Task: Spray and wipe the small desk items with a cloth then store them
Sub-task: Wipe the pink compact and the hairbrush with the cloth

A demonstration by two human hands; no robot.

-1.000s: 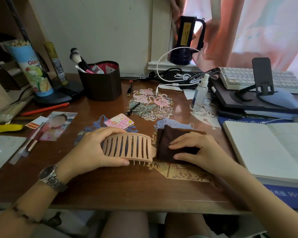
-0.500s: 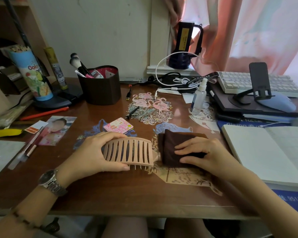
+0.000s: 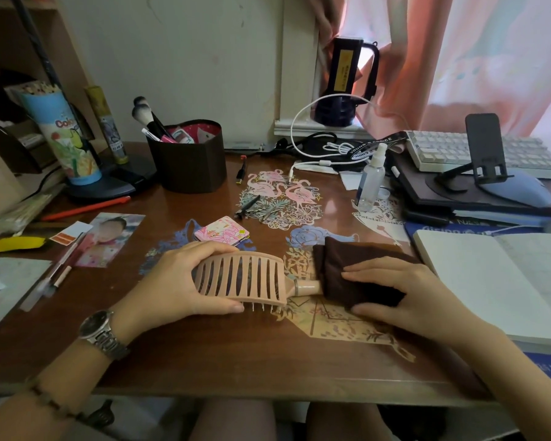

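Wiping under way on one item only: pink vented hairbrush lies bristles-down on the tabletop between the hands, its head under the left, its handle running into the cloth at the right. Judged mid-task, at an early stage; other small items beyond the hands, a pink card case and dark clips on the flamingo paper cut-out, look untouched, and nothing appears stored yet. Spray bottle stands upright, well beyond the right hand, not in use. Brown holder with makeup brushes sits far beyond the left hand; a likely place for storing, though that is a guess. Left hand: fingers curled over the far edge of the brush head, thumb on the near edge, grasping it steady. Right hand: fingers and thumb wrapped round the dark brown cloth, which is folded about the brush handle; only a short stub of handle shows between brush head and cloth. Open notebook lies just outside the right hand.
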